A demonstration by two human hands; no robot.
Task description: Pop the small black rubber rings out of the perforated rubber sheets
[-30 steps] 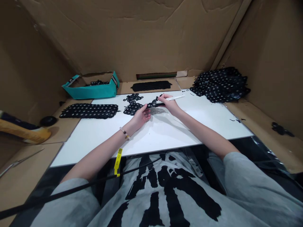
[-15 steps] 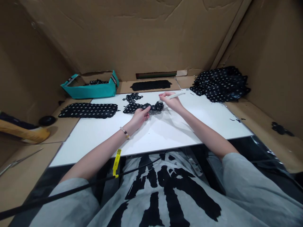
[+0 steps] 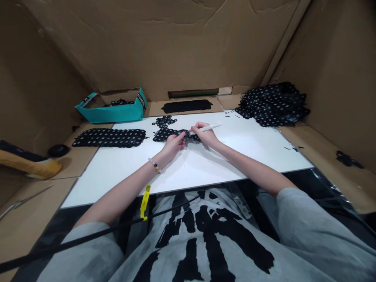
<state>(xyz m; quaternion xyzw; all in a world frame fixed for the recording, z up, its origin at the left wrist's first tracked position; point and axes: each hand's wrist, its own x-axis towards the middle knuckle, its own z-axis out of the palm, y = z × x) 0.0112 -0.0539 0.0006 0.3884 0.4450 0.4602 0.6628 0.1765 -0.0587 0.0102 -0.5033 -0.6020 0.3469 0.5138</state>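
Observation:
My left hand [image 3: 174, 144] is closed on a black sheet with pale dots [image 3: 163, 134], its thumb on top, over the white board [image 3: 188, 168]. In my right hand [image 3: 205, 135] is a white pen-like tool [image 3: 210, 127], its tip at the sheet close to my left thumb. The sheet's right part is partly hidden behind my right hand. Small black rings [image 3: 165, 121] lie on the board just beyond the sheet.
A teal box [image 3: 111, 113] with black pieces stands back left, a dotted black strip [image 3: 110, 138] before it. Another black strip [image 3: 187, 105] lies at the back. Dotted sheets [image 3: 273, 105] are heaped back right. Scissors [image 3: 25, 200] and a yellow object [image 3: 38, 164] lie left.
My right hand has moved left and slightly down with the white tool, bringing the tip to the sheet beside my left thumb. My left hand has barely moved.

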